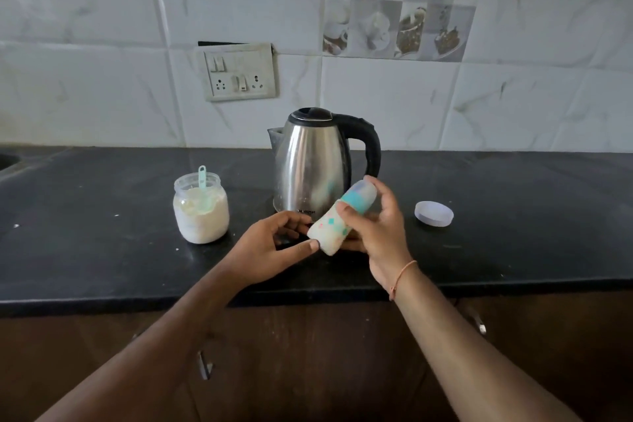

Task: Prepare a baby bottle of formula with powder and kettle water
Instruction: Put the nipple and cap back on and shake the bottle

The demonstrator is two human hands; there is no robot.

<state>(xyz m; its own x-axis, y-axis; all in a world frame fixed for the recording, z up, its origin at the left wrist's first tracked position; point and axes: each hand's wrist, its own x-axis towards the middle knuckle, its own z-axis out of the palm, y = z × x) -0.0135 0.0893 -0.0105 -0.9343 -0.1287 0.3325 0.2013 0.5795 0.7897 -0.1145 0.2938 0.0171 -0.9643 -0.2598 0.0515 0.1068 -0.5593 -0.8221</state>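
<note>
A baby bottle (pixel 334 224) with a teal collar and clear cap is held tilted above the counter, cap end up and to the right, milky white liquid inside. My right hand (pixel 376 233) grips its upper half. My left hand (pixel 270 247) touches its base with the thumb and fingertips. Behind it stands a steel kettle (pixel 313 161) with a black lid and handle. To the left is an open glass jar of white powder (pixel 201 212) with a teal scoop (pixel 202 181) standing in it.
A white jar lid (pixel 434 213) lies upside down on the black counter (pixel 102 250) to the right. A wall socket panel (pixel 239 72) sits on the tiled wall. A sink edge (pixel 7 161) shows at far left. Cabinet handles (pixel 204 365) are below.
</note>
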